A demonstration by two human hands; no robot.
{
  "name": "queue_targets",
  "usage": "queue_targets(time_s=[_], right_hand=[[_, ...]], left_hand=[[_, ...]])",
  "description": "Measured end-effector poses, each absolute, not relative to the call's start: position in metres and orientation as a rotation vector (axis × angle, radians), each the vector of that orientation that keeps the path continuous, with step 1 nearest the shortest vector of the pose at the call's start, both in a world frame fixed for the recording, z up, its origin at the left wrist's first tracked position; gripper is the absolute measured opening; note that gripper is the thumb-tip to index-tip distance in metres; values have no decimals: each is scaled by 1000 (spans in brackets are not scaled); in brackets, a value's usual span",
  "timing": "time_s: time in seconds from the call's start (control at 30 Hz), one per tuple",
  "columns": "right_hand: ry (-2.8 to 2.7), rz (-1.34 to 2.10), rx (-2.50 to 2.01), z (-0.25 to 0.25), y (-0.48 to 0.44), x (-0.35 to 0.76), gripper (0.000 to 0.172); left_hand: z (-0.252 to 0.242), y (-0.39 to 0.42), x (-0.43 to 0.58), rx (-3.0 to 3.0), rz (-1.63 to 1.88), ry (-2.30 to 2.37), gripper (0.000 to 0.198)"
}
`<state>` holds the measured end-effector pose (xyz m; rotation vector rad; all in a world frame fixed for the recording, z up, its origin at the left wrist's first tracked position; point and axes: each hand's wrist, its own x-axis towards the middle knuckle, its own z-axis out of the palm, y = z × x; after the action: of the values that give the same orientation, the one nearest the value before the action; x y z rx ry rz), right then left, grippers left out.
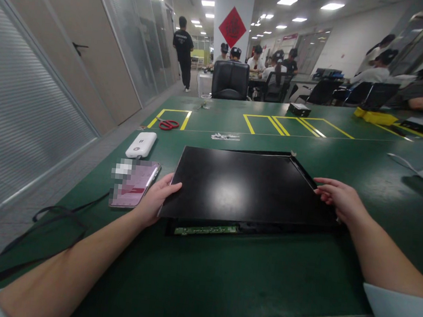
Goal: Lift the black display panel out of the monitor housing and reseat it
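Head view, left hand (153,200) clamped on black panel (231,185), right hand (340,201) gripping its right edge, panel in thin frame (303,172)

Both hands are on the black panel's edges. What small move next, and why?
Probably lift the black panel evenly a little with both hands: left hand and right hand hold opposite edges, and the green circuit strip lies exposed under its near edge, so tilting might strain it.

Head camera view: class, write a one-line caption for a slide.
Left hand and right hand hold opposite edges of a black panel on the green table.
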<state>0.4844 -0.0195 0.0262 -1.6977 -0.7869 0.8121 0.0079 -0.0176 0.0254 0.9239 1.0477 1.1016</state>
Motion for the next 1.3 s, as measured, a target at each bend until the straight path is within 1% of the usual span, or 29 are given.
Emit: queue_targets(time_s=[0.2, 0.43, 0.97, 1.13, 1.3], right_hand=[[-809, 788, -1721, 25, -20, 484, 21], [-772, 793, -1709, 30, -22, 479, 21], [-730, 764, -1662, 23, -21, 485, 15], [-687, 794, -1636, 29, -24, 480, 14], [-662, 748, -1619, 27, -23, 480, 13]], left_hand=[[30, -18, 10, 916, 1091, 1061, 51], [27, -20, 11, 963, 1066, 1039, 59], [17, -18, 12, 993, 1105, 1061, 54], [18, -17, 10, 988, 1087, 1014, 60], [24, -19, 10, 1011, 1009, 969, 68]])
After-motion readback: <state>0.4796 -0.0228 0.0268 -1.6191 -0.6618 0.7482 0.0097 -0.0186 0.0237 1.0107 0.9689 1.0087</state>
